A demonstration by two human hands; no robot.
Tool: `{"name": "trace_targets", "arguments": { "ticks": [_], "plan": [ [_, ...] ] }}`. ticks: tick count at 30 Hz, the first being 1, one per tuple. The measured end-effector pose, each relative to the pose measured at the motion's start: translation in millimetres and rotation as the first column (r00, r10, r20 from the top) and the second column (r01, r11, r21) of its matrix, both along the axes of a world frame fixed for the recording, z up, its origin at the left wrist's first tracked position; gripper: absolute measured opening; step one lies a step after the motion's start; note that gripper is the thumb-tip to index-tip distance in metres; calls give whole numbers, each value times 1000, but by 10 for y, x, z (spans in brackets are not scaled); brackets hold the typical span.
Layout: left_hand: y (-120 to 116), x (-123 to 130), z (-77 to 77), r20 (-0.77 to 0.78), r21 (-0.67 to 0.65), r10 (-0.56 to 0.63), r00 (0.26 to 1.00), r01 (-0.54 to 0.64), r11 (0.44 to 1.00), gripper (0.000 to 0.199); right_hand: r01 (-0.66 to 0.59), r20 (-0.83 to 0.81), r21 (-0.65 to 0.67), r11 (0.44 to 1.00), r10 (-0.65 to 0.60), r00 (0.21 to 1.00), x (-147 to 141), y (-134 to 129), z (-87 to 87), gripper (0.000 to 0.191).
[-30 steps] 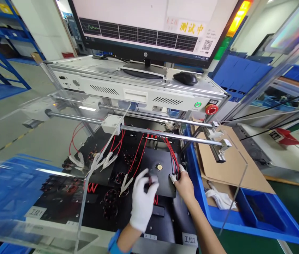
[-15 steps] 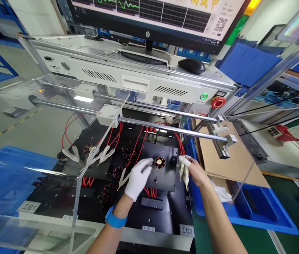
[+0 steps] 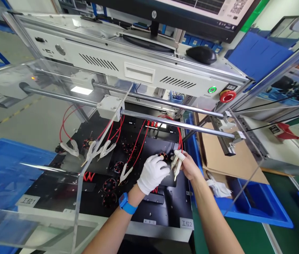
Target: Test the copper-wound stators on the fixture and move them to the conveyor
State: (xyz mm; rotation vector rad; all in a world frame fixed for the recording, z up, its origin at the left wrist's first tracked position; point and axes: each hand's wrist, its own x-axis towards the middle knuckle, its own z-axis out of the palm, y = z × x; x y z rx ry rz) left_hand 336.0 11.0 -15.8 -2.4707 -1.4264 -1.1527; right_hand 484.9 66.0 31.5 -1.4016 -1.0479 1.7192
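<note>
1. At the far left, a blue tray (image 3: 3, 165) is seen through a clear acrylic guard (image 3: 59, 197), with a label plate (image 3: 29, 201) at the near left edge of the black fixture plate (image 3: 170, 208)
2. Left of centre, spare white test clips (image 3: 96, 150) on red leads (image 3: 112, 132) are seen lying on the black plate, and several small copper-wound motors (image 3: 109, 185) are set among them
3. The left hand (image 3: 153, 173), in a white glove and with a blue wristband (image 3: 126, 204) behind it, is curled loosely over a small motor (image 3: 162, 155) on the raised black block; the fingertips appear to touch it, but a firm grip cannot be told
4. Just right of that, a bunch of white clips (image 3: 176, 163) is pinched in the bare right hand (image 3: 190, 167), whose fingers are closed round them; a white cot is worn on one fingertip
5. The clips are held with their long axis pointing near and slightly left, tips down, and their red leads run up and away to the far side
6. The motor lies just left and slightly far of the clip tips, nearly touching; the left hand is the nearer to it, while the right hand carries the clips beside it
7. At the right, a cardboard sheet (image 3: 215, 158) and a blue bin (image 3: 255, 208) are seen, with a red stop button (image 3: 227, 95) on the far cabinet
</note>
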Motion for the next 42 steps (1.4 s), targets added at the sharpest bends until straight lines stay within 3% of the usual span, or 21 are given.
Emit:
{"name": "trace_targets", "arguments": {
  "ticks": [3,6,9,10,12,14,15,18,21,30,42],
  "plan": [
    [16,173,36,-140,-68,-113,984,104,992,13,15,3,4,1000,-15,1000,61,0,-32,41],
    [-65,204,84,-238,-159,-302,923,270,950,18,5,18,-2,1000,-5,1000,142,15,-57,41],
    [-222,39,147,-101,-115,-405,909,394,912,24,1,41,-9,1000,-1,999,199,36,-72,41],
    [-263,-41,162,-8,-70,-365,931,364,929,27,5,47,-9,1000,-4,999,206,41,-77,41],
    [-293,-190,169,154,-21,-164,974,169,985,35,8,46,-4,1000,-8,999,195,48,-91,41],
    [-243,-281,137,162,-33,41,986,-37,999,39,-4,26,1,1000,4,1000,156,49,-105,41],
    [-196,-296,109,115,-33,87,990,-84,996,38,-13,15,3,1000,13,1000,131,48,-112,41],
    [-46,-258,10,-30,-4,42,999,-42,999,23,-14,1,12,1000,14,1000,58,35,-125,41],
    [15,-219,-37,-73,0,-7,997,7,1000,13,15,18,15,1000,-15,1000,31,16,-122,42],
    [24,-199,69,-4,30,-88,996,89,996,15,52,-7,41,998,-52,999,75,-11,-146,43],
    [-1,-4,74,20,-14,58,998,-57,998,12,173,76,140,975,-185,980,-22,-53,-91,46]
  ]
}}
